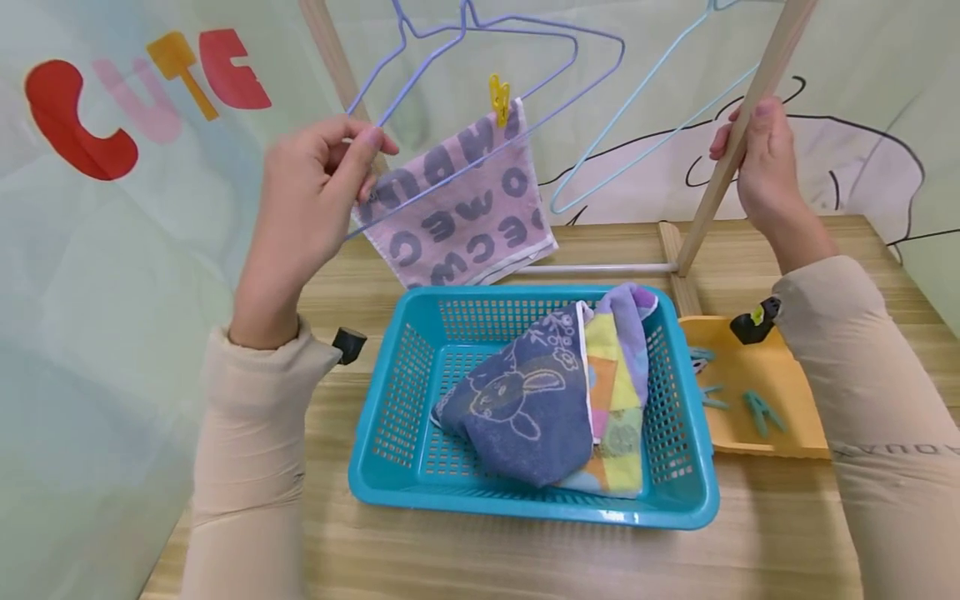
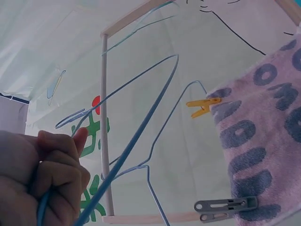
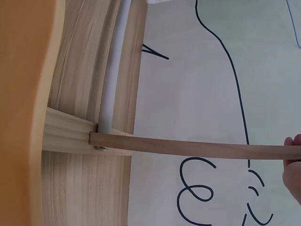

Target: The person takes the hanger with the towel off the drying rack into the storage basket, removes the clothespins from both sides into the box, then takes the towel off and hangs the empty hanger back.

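Observation:
My left hand (image 1: 307, 196) pinches the side of a purple-blue hanger (image 1: 420, 79) between thumb and fingers; in the left wrist view its wire runs out from the curled fingers. Behind it, a second purple-blue hanger bears a pink towel (image 1: 457, 225) with grey letters. A yellow clothespin (image 1: 499, 100) and a grey clothespin (image 2: 225, 206) clip that towel. My right hand (image 1: 768, 167) grips the wooden post (image 1: 723, 179) of the rack, fingers wrapped around it. Only part of this hand shows at the right edge of the right wrist view.
A teal basket (image 1: 532, 515) below the hands contains a dark blue towel (image 1: 517, 408) with a rabbit and a colourful patchwork towel (image 1: 622, 400). Beside it, an orange tray (image 1: 787, 383) bears several teal clothespins (image 1: 761, 412). A light blue hanger (image 1: 624, 106) hangs near the right post.

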Demonstrator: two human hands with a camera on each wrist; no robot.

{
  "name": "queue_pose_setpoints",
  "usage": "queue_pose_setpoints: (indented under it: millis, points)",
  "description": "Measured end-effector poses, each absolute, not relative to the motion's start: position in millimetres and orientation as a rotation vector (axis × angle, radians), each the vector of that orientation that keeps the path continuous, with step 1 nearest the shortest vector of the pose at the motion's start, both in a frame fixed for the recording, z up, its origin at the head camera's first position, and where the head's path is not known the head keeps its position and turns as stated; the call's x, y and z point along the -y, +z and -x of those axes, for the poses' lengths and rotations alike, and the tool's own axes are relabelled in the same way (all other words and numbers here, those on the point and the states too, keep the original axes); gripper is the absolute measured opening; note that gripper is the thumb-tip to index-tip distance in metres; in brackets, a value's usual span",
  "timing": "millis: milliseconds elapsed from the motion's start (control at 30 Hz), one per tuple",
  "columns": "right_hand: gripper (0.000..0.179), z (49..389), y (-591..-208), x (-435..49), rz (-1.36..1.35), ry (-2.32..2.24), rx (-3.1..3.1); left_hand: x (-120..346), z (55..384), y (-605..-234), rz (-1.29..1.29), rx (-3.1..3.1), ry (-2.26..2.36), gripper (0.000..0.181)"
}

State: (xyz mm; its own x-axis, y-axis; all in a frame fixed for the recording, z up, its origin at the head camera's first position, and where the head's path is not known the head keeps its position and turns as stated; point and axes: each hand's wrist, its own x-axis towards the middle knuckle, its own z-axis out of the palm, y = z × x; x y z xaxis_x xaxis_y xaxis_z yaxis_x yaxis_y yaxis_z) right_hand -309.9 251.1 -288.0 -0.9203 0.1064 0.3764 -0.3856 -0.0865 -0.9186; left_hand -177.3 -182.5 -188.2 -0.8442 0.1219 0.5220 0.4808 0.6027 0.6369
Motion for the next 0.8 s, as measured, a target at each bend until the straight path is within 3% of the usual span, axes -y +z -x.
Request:
queue_pose_setpoints:
  millis: [367, 800]
  points:
    - [0.029, 310.2, -291.6, -247.7, -0.228, 2.118, 1.810, 143.6, 205.6, -158.3, 0.470, 2.388, -1.083, 0.030]
    - [0.027, 315.8, -294.6, -240.7, -0.277, 2.125, 1.774, 126.2, 228.9, -159.8, 0.444, 2.451, -1.081, 0.029]
